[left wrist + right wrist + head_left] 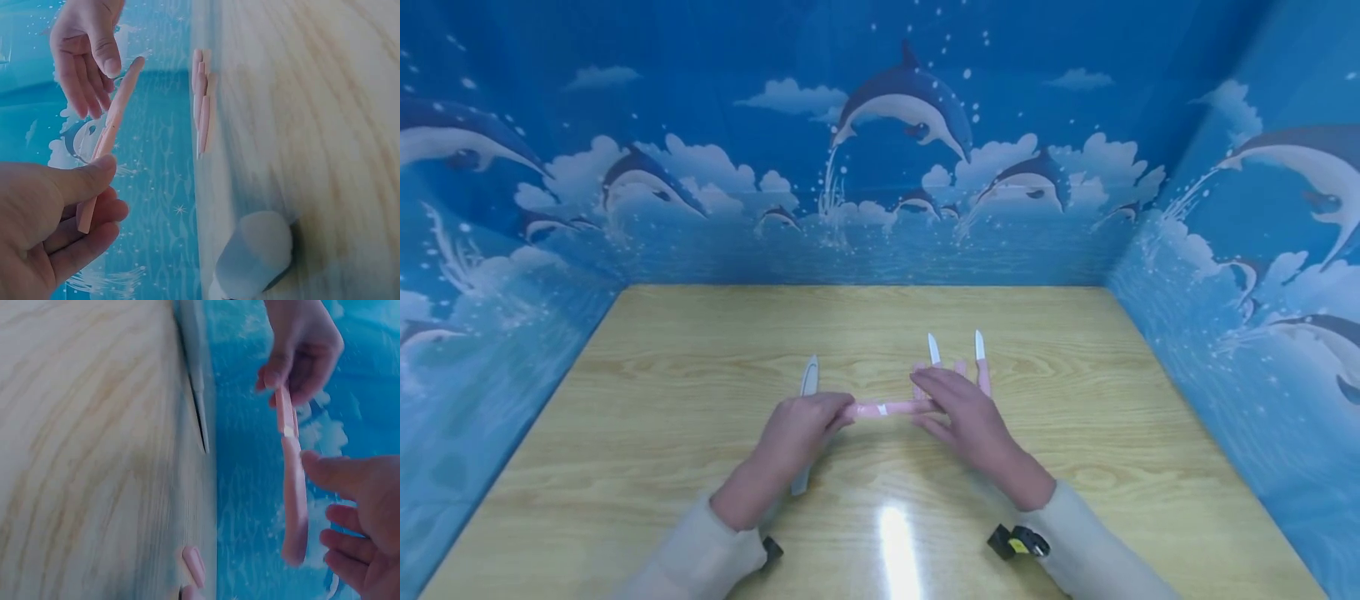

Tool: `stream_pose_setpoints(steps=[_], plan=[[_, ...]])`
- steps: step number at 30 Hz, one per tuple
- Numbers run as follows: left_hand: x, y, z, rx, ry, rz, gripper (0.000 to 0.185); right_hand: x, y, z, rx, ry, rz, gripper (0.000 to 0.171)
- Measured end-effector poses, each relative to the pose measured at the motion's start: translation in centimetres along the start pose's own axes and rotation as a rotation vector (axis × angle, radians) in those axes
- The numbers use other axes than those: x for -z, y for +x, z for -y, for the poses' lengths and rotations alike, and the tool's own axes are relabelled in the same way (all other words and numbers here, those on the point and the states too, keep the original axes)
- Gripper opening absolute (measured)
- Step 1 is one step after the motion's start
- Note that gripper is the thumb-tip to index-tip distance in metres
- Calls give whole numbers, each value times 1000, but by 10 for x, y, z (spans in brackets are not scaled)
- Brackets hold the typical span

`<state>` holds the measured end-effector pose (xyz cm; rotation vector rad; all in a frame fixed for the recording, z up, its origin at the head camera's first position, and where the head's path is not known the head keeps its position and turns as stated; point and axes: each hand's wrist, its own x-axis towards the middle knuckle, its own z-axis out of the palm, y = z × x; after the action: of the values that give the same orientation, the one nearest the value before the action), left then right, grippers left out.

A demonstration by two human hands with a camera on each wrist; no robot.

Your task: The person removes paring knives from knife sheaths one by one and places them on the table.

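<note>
Both grips grasp one pink knife (887, 408): left hand (797, 433) and right hand (958, 412) pinch opposite ends, apparently sheath and handle, its long axis lying left-right mid-frame above the table (662, 350).

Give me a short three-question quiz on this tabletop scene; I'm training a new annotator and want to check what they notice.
1. True or false: both hands are on the pink knife, one at each end.
2. Which lies on the wooden table by the left hand?
A. a knife with a pale grey handle
B. a red spoon
C. a glass bottle
3. Fill in: beyond the right hand, two white blade tips point ____ from the person.

Key:
1. True; in both wrist views the pink knife is held off the table between the two hands.
2. A
3. away
</note>
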<state>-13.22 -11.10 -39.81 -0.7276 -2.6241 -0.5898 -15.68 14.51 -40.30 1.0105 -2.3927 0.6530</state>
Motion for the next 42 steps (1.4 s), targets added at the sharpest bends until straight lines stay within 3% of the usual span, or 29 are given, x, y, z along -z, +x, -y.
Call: stream_pose_setpoints(steps=[4,10,15,21,42], plan=[[-3,-2,1,-4,1,-25,15,-2,3,8,47,-76,56,54],[-4,-3,0,64,-12,3,16,-5,3,12,-10,-106,69,38],[-3,-2,1,96,-19,23,16,-8,3,11,-20,-82,43,35],[-3,-1,3,80,-9,22,17,-12,3,10,-1,-45,17,34],[2,2,2,141,4,77,20,-10,3,10,-95,11,42,28]])
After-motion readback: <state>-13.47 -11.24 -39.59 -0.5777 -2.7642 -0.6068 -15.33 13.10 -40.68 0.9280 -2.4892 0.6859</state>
